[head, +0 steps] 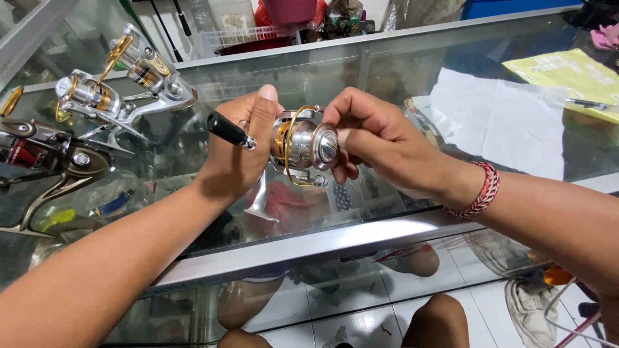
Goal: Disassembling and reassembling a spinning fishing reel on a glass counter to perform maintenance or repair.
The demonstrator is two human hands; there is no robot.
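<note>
We stand at a glass-topped bench point(400, 84) whose metal near edge runs left to right below our hands. A white paper sheet point(500, 119) lies at its far right, well apart from us. At far left rest other spinning reels point(122, 77), leaving open glass between them and our hands. Above the middle we hold a silver-and-gold spinning reel point(300, 145), its long axis level, spool facing right, black handle knob point(227, 129) pointing left. Our left hand point(238, 151) is wrapped around the reel body. Our right hand point(374, 138) pinches the spool front, fingers closed on it.
</note>
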